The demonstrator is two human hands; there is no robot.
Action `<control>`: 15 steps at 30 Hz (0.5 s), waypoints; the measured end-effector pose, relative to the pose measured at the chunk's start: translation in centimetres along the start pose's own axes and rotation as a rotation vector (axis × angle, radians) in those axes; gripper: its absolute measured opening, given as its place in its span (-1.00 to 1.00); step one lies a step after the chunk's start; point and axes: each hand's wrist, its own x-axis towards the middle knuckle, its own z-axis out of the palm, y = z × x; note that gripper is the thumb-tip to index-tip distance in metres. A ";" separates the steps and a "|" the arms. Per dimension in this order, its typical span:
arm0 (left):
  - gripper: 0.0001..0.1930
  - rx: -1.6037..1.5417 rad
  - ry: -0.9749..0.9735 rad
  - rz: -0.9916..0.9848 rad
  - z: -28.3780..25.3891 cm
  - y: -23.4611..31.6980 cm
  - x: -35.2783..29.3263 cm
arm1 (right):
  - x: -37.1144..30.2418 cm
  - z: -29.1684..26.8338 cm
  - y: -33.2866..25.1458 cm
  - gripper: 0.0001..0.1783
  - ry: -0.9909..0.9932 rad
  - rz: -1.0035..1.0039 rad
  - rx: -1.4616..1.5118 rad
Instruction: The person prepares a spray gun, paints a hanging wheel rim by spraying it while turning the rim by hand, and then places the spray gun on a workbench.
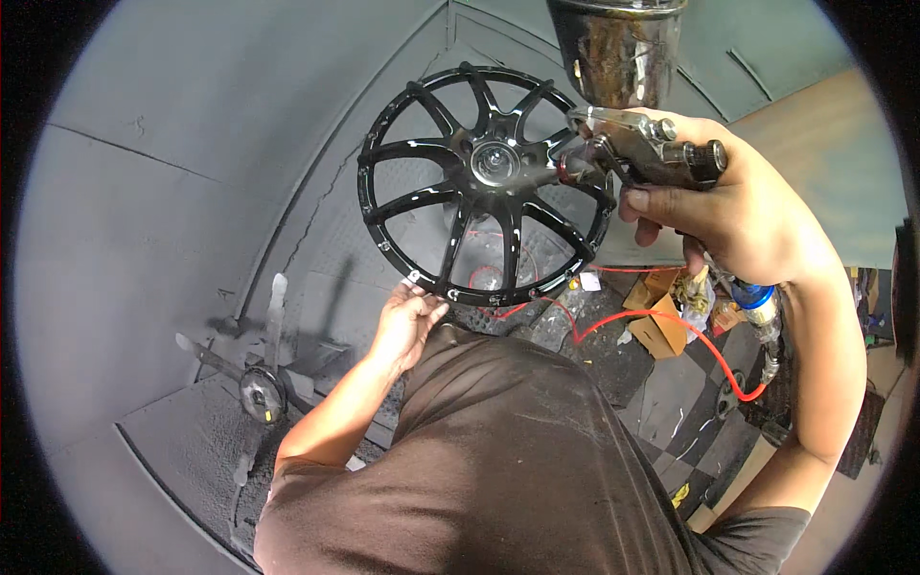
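A glossy black spoked car wheel (450, 251) is held up in the middle, its face toward me. My left hand (407, 321) pinches the wheel's lower rim with bent fingers. My right hand (738, 206) is wrapped round a spray gun (642, 153), raised over the wheel's right side. On top of the gun sits a paint-stained metal cup (628, 57). Faint mist hangs between the nozzle and the wheel's hub. Below the grip, a blue-ringed fitting (755, 299) joins the gun to a red air hose (704, 340). Whatever supports the wheel from behind is hidden.
Grey, paint-dusted walls (163, 182) close in at the left and back. A dusty stand with arms (261, 393) is at lower left. Beyond the hose, an opened cardboard box (659, 331) and litter lie on the checkered floor (661, 412).
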 end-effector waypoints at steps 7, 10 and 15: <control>-0.55 -0.042 -0.047 -0.101 0.8 -1.3 -0.5 | 0.9 -0.2 0.0 -0.43 0.043 -0.125 -0.003; -0.54 0.013 -0.048 -0.177 0.5 -1.7 -0.6 | 1.2 -0.2 0.0 -0.45 0.154 -0.129 0.028; -0.47 0.023 0.043 -0.021 -0.5 -1.2 0.4 | 0.5 -1.4 0.2 -0.47 0.220 -0.067 -0.028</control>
